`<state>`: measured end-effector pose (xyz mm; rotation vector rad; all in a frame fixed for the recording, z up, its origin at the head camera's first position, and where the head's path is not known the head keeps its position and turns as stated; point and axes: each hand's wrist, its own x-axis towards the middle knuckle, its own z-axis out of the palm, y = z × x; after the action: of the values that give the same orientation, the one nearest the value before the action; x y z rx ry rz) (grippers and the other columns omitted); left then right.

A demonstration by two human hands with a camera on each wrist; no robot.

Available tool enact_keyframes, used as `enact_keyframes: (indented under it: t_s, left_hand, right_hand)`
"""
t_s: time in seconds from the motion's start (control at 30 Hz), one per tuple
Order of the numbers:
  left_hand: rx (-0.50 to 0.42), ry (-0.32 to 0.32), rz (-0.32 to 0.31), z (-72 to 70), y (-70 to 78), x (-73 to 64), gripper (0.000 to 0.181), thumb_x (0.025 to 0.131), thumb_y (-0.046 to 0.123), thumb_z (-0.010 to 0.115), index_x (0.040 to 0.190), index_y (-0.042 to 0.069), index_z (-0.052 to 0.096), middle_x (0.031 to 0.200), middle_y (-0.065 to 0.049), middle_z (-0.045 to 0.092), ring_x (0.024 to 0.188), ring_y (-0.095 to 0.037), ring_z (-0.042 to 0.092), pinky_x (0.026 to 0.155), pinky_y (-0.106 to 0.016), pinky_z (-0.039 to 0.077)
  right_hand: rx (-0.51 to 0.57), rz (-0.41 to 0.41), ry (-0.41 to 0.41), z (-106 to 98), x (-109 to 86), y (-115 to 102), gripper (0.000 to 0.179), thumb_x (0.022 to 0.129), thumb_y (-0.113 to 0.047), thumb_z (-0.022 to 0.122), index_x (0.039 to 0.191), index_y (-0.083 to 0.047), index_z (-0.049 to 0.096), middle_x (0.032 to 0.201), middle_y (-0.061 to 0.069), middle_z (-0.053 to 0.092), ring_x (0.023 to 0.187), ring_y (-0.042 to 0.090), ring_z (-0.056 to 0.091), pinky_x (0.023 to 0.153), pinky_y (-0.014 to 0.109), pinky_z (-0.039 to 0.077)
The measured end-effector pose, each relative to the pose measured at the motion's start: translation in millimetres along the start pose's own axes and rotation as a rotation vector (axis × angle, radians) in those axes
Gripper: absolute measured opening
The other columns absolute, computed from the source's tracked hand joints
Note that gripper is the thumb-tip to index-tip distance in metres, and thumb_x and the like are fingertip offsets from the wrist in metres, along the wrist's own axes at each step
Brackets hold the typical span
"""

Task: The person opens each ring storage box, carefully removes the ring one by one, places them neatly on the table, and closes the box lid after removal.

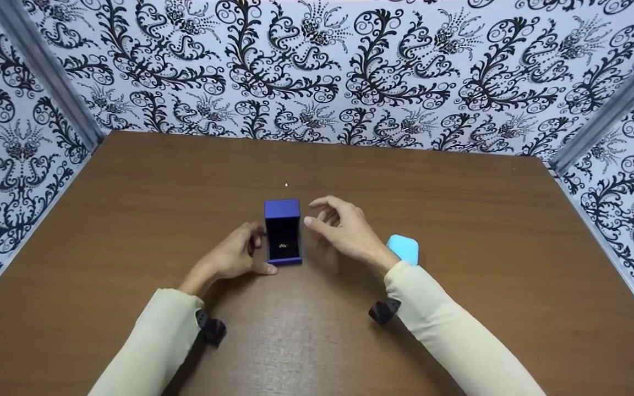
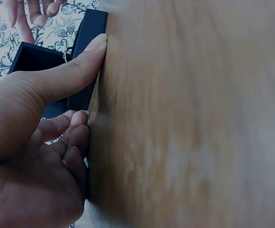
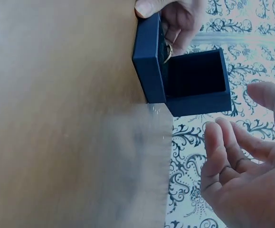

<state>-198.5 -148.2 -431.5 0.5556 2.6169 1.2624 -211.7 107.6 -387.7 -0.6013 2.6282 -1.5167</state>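
A dark blue ring box (image 1: 282,209) stands on the table with its lid raised. A gold-coloured ring (image 1: 283,246) sits upright in its black inside, and its band (image 3: 169,53) shows in the right wrist view. My left hand (image 1: 234,253) holds the box's base at its left side, the thumb (image 2: 75,71) across the front and the fingers along the side. Right of the lid, my right hand (image 1: 347,228) hovers with loosely bent fingers (image 3: 230,152), apart from the box and holding nothing.
A light blue object with rounded corners (image 1: 403,249) lies beside my right wrist, partly hidden by it. A tiny shiny speck (image 1: 286,185) lies on the brown table (image 1: 476,220) behind the box. Patterned walls (image 1: 317,71) border the table's back and sides.
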Motion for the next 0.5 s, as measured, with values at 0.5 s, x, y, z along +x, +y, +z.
enact_keyframes:
  t_s: [0.5]
  left_hand:
    - [-0.016,0.01,0.014,-1.5,-0.2,-0.6,0.065,0.071,0.016,0.094,0.117,-0.005,0.054,0.094,-0.009,0.051,0.081,-0.022,0.048,0.072,-0.032,0.04]
  right_hand:
    - [-0.123,-0.192,0.024,22,-16.9,-2,0.01,0.087,-0.005,0.078,0.093,-0.005,0.071,0.083,0.003,0.063,0.072,0.012,0.058,0.065,0.026,0.05]
